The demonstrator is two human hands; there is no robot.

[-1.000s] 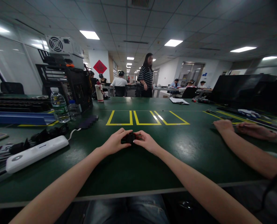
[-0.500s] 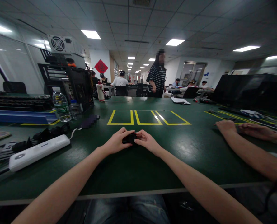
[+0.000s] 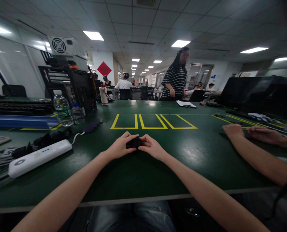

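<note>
Between my two hands is a small black object [image 3: 133, 143], dark and rounded; its exact kind is too small to make out. My left hand [image 3: 121, 145] grips it from the left, thumb below and fingers above. From the right, my right hand [image 3: 150, 146] pinches its other side with thumb and fingertips. Both hands are low over the green table [image 3: 124, 180], in front of the yellow tape outlines [image 3: 143, 128]. Fingers cover part of the black object.
To the left lie a white power strip [image 3: 40, 158], black cables, a water bottle [image 3: 62, 109] and an open computer case [image 3: 79, 87]. A co-worker's hands [image 3: 234, 130] rest at the right. A clipboard [image 3: 185, 103] lies at the far edge, with a person in stripes standing behind.
The standing person has moved to the right behind the table. My hands keep hold of the black object with hardly any movement; slightly more of it shows between them.
</note>
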